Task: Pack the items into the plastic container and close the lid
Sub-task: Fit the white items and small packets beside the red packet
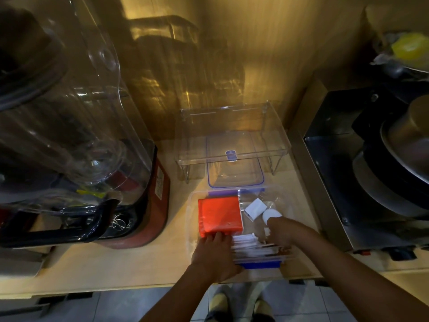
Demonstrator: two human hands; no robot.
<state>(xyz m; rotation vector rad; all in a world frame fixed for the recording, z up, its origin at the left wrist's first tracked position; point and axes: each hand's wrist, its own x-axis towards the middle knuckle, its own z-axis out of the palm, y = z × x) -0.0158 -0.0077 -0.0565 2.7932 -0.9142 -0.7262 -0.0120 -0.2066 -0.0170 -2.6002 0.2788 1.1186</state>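
Your plastic container [193, 201] sits on the worktop [144, 270] near its front edge, open, with its lid [235, 168] lying just behind it, partly under a clear acrylic stand [232, 126]. A red box [220, 216] already fills the left half. Your left hand [214, 254] presses on the near edge of that box and on a blue-edged stack of white packets [255, 249]; your right hand [282, 230] pinches a white oval item [271, 214] beside a small white block [255, 209].

Seat the oval item flat in the right half, then slide the packet stack down level (the blur hides whether it clears the rim). Keep everything below the rim so the lid can shut.
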